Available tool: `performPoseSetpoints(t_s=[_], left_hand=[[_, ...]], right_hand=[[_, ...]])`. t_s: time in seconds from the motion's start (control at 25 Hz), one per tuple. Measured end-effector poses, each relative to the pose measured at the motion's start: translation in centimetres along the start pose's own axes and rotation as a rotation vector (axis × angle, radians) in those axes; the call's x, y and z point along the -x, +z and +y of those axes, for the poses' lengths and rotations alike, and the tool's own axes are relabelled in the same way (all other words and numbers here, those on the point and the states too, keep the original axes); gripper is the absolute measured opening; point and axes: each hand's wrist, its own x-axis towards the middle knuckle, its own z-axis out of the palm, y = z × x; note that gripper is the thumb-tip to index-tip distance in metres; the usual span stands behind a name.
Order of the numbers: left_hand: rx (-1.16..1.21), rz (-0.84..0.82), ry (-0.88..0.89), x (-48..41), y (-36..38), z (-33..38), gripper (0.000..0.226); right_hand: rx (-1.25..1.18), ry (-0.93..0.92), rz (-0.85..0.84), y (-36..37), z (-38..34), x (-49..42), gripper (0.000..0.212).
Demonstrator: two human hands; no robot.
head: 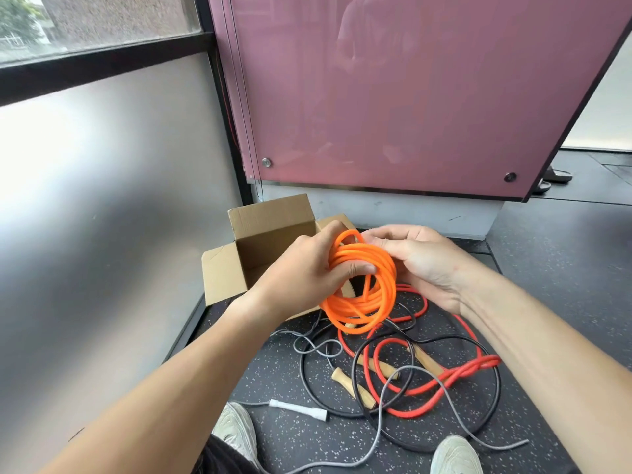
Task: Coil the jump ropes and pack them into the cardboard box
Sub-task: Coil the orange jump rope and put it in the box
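The left hand (307, 268) grips the orange rope coil (369, 302) from its nine o'clock side, fingers curled over the outer strands and the thumb pressed across the loops near the middle. The right hand (420, 265) closes in from three o'clock. Its fingers are bent onto the strands at the coil's one o'clock edge, apparently pinching them, though the exact contact is hard to make out. Between the two hands the coil hangs as a loose oval facing the camera, its long axis running roughly from twelve to six, with the lower loops sagging free below both hands.

The cardboard box (266, 227) stands open on the floor (530, 302), just behind the left hand at about ten o'clock from the coil, with its flaps spread. The left hand is plainly the nearer one, and its knuckles already overlap the box's mouth in this view. The coming move likely needs a short carry up and to the left, then a tilt to lay the oval flat so it clears the walls.

At six o'clock, near the shoes, a red rope (444, 381), a black rope (307, 381) and a grey rope (376, 439) lie tangled and uncoiled. Wooden handles (345, 381) and a white handle (297, 409) lie among them.
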Motion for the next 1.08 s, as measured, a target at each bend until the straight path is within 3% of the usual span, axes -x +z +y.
performPoseSetpoints(t_s=[0.08,0.24,0.36,0.48,0.6,0.76,0.88,0.96,1.08], left_hand=[[0.053,0.060,-0.035,-0.2,0.0,0.1,0.039],[0.280,0.118,-0.141,-0.8,-0.1,0.1,0.031],[0.346,0.067,-0.186,-0.8,0.7,-0.4,0.022],[0.373,0.072,-0.291,-0.6,1.1,-0.8,0.020],[0.265,0.062,-0.266,-0.7,0.9,-1.4,0.018],[0.103,0.056,-0.132,-0.8,0.6,-1.3,0.014],[0.103,0.098,-0.125,-0.8,0.3,-1.1,0.004],[0.113,0.131,-0.164,-0.9,0.0,-1.4,0.009],[0.143,0.134,-0.236,-0.7,0.1,-1.4,0.015]], right_hand=[[0.008,-0.030,0.034,0.4,-0.3,0.2,0.016],[-0.102,-0.063,-0.048,1.2,-0.5,0.9,0.037],[0.022,-0.100,-0.033,1.3,0.5,0.9,0.030],[0.146,-0.112,-0.008,1.1,1.3,0.6,0.039],[0.264,-0.116,0.005,1.3,1.6,0.4,0.050],[0.281,-0.125,0.034,1.7,1.6,0.5,0.043],[0.191,-0.108,-0.035,1.8,1.4,0.8,0.061],[0.162,-0.095,-0.104,1.7,1.4,0.7,0.071],[0.416,-0.139,-0.128,1.6,1.6,0.3,0.064]])
